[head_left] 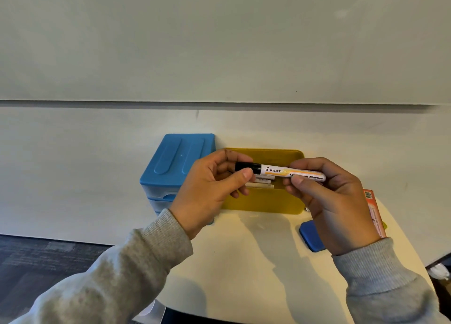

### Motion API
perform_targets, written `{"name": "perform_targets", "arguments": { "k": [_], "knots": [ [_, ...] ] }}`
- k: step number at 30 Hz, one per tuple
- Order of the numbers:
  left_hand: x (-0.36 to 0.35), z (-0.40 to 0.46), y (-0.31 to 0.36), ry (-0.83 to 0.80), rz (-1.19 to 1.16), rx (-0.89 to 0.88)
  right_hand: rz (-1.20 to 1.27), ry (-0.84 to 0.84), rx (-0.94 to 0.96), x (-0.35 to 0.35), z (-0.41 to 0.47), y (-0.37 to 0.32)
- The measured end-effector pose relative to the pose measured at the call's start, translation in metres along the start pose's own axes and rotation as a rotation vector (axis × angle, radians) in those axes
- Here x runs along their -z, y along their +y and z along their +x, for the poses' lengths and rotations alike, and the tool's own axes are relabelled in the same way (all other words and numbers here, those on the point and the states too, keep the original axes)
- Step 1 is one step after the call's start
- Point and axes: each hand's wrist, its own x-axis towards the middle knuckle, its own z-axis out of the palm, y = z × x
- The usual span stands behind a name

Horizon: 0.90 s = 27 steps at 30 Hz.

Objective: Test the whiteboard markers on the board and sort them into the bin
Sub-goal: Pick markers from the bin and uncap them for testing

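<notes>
Both hands hold a Pilot whiteboard marker (pixel 280 173) level above the yellow bin (pixel 266 202): left hand (pixel 210 191) pinches its black cap (pixel 247 167), right hand (pixel 334 201) grips the barrel. More markers (pixel 260 184) lie inside the bin on the tabletop (pixel 244 262).

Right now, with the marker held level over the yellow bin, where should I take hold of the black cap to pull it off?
Pinch the black cap around its sides, coming from the marker's left end. The marker lies level, cap pointing left, and the left hand already pinches it there while the right hand holds the white barrel. I'd pull straight left along the barrel, keeping it above the yellow bin.
</notes>
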Motion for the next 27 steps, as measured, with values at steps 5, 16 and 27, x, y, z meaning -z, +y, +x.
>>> {"name": "perform_targets", "arguments": {
  "k": [5,16,27],
  "knots": [
    [0.002,0.001,0.0,0.011,0.087,-0.06,-0.189,-0.098,0.063,0.005,-0.001,-0.003],
    [-0.004,-0.002,-0.005,0.183,0.439,-0.124,-0.417,-0.307,0.192,-0.005,0.0,-0.002],
    [-0.016,-0.008,0.0,0.355,0.349,-0.227,-0.357,-0.321,0.275,-0.02,-0.005,-0.008]
  ]
}}
